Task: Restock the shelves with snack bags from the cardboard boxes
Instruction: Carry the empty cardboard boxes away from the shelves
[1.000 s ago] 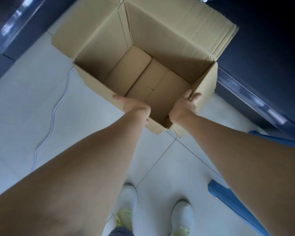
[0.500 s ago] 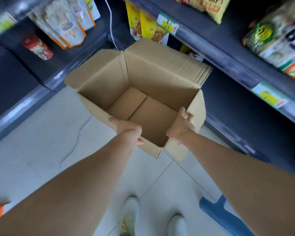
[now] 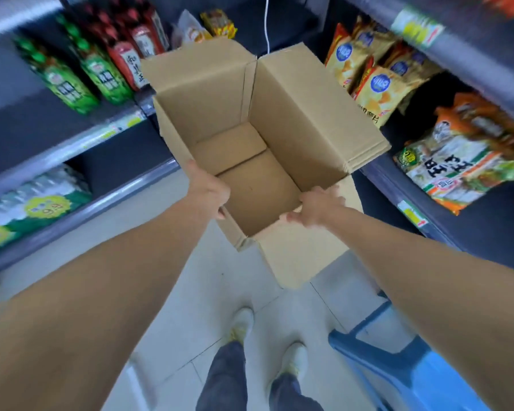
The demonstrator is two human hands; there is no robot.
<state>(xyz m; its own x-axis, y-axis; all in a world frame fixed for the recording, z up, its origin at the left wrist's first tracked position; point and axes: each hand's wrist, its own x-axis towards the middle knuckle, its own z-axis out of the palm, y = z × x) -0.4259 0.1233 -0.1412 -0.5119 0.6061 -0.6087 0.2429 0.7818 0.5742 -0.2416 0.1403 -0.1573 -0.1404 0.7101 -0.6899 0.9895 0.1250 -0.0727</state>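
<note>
One cardboard box, open and empty, hangs mid-frame above the floor. Two hands meet its near rim. The left hand curls over the left edge. The right hand lies on the right edge, too blurred to tell its hold. Two green snack bags stand on the shelf at upper left, and four yellow snack bags at upper right.

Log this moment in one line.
box: empty, open | left hand: grips left wall | right hand: on near rim, grip blurred | bags: on shelves both sides
</note>
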